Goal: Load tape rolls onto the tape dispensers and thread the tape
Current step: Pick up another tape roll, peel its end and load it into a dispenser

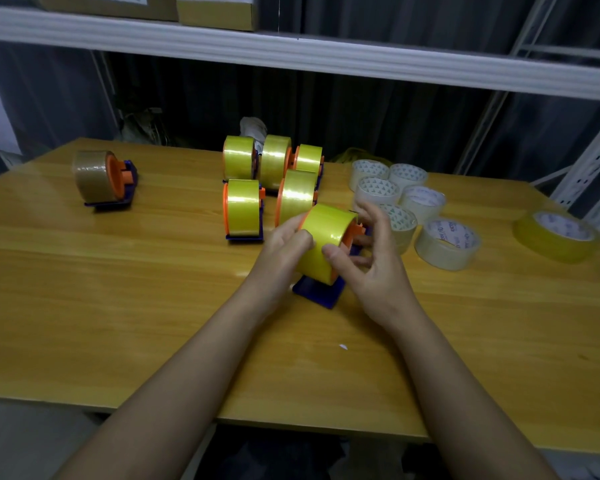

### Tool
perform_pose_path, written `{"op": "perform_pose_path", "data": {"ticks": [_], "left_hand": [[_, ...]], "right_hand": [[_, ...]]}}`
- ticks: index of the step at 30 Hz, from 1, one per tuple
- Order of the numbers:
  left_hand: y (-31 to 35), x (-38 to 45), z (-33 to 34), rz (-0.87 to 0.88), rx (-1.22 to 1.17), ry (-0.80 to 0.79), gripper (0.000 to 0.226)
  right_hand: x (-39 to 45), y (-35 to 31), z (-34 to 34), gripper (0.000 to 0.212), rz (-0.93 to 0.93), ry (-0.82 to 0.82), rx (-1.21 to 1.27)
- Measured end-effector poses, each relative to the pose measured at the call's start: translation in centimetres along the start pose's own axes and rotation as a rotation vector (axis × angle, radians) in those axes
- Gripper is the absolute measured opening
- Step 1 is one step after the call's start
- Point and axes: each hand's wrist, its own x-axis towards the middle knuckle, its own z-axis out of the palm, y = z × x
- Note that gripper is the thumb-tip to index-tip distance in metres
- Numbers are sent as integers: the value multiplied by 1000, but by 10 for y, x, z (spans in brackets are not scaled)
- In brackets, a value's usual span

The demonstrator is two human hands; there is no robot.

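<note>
A yellow tape roll [326, 237] sits on an orange-and-blue tape dispenser [321, 294] that stands tilted on the wooden table [118, 306]. My left hand [286, 245] grips the roll's left side, fingers curled onto its face. My right hand [371, 258] holds the right side, thumb pressed on the tape surface and fingers curled around the orange hub. Whether a tape end is lifted is hidden.
Several loaded yellow dispensers [274, 174] stand behind the hands. A dispenser with brown tape [104, 180] lies at the far left. Several clear tape rolls [416, 199] and a yellow roll [556, 239] lie flat at the right. A shelf beam [291, 53] runs overhead.
</note>
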Motion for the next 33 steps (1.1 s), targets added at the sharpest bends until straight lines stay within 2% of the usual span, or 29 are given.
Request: {"op": "perform_pose_path", "data": {"ticks": [5, 12, 14, 19, 22, 28, 33], "left_hand": [[3, -1, 0, -7, -18, 14, 22], [8, -1, 2, -43, -118, 15, 32], [9, -2, 2, -54, -123, 25, 32], [10, -3, 2, -48, -84, 38, 35], [10, -3, 2, -38, -95, 23, 35], [9, -3, 1, -38, -116, 5, 33], [6, -2, 0, -24, -79, 16, 29]], "right_hand": [[-1, -1, -1, 74, -79, 0, -106], [-2, -1, -2, 80, -300, -30, -256], [-2, 1, -1, 78, -271, -31, -217], [-1, 2, 0, 82, -17, -51, -95], [-2, 0, 0, 83, -40, -57, -69], [-1, 1, -2, 80, -205, -68, -173], [-2, 0, 1, 78, -61, -58, -16]]}}
